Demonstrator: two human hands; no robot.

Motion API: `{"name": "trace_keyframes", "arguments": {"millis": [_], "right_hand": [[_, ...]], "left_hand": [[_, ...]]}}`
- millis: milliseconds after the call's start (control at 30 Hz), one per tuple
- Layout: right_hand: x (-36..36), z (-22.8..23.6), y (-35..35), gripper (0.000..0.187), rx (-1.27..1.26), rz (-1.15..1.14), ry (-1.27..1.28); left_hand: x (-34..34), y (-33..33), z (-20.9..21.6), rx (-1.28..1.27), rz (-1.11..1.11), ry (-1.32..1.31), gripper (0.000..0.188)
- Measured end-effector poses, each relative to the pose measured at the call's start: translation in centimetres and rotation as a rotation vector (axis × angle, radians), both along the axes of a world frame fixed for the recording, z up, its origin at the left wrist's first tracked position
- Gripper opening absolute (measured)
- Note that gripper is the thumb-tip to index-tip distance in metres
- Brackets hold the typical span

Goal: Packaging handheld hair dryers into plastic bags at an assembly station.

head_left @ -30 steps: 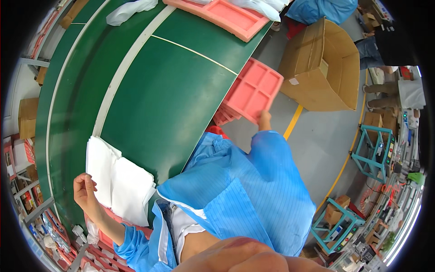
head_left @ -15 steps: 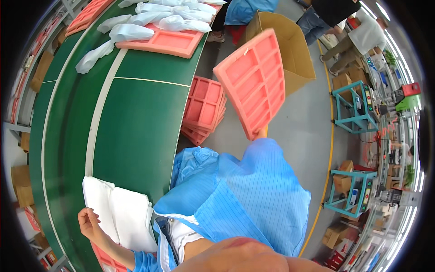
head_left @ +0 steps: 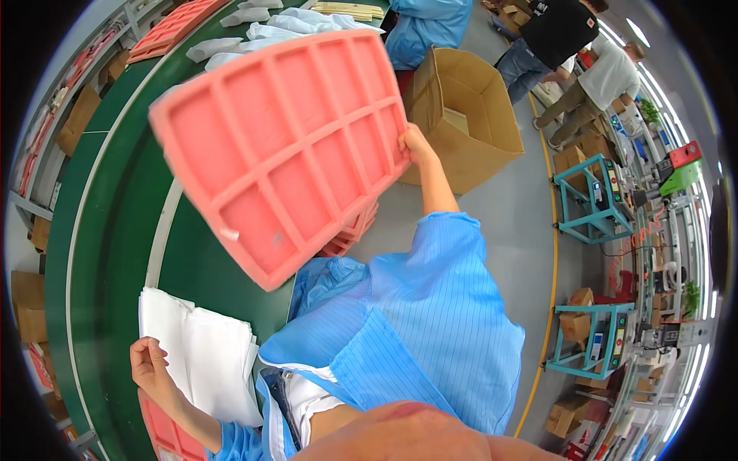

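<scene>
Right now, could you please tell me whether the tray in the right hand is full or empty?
Empty: the pink tray in the right hand shows bare compartments, with just a small white scrap at one edge.

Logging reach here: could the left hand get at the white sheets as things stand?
Probably yes: the left hand looks empty at the left edge of the white sheets, with nothing visible blocking it; the pink tray is held clear.
</scene>
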State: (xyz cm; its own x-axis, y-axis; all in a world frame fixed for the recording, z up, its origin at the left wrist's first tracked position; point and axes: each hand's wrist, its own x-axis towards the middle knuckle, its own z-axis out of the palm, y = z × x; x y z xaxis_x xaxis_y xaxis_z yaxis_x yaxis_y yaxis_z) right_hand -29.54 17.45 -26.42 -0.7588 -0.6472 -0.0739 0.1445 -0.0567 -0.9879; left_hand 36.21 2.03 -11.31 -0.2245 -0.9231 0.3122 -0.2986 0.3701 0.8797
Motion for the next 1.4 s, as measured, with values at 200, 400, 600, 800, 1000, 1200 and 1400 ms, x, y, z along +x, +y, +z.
{"name": "trace_keyframes", "arguments": {"millis": [200,400,600,800,1000,1200,1400], "right_hand": [[-2.0,5.9,-7.0,0.033,0.302,0.120,0.362],[-7.6,10.4,-10.3,0.028,0.418,0.275,0.589],[-0.8,13.7,-19.2,0.041,0.545,0.459,0.684],[2.9,11.5,-22.9,0.056,0.438,0.738,0.843],[3.7,9.1,-21.9,0.058,0.291,0.701,1.181],[5.6,9.0,-18.7,0.044,0.490,0.583,1.551],[7.6,10.0,-17.0,0.030,0.841,0.302,1.655]], "left_hand": [[1.4,0.3,-0.7,-0.031,-0.015,-0.028,0.005],[-1.3,-0.2,-0.6,-0.111,0.021,-0.118,0.009],[-0.4,2.3,-0.1,-0.046,0.097,-0.178,0.008],[-1.3,2.7,-1.5,-0.033,0.034,-0.257,0.010],[-2.2,2.9,-2.3,-0.026,-0.036,-0.282,0.009],[-2.9,4.0,-2.4,0.027,-0.005,-0.286,0.008],[-2.5,4.2,-2.4,-0.014,0.027,-0.289,0.010]]}}
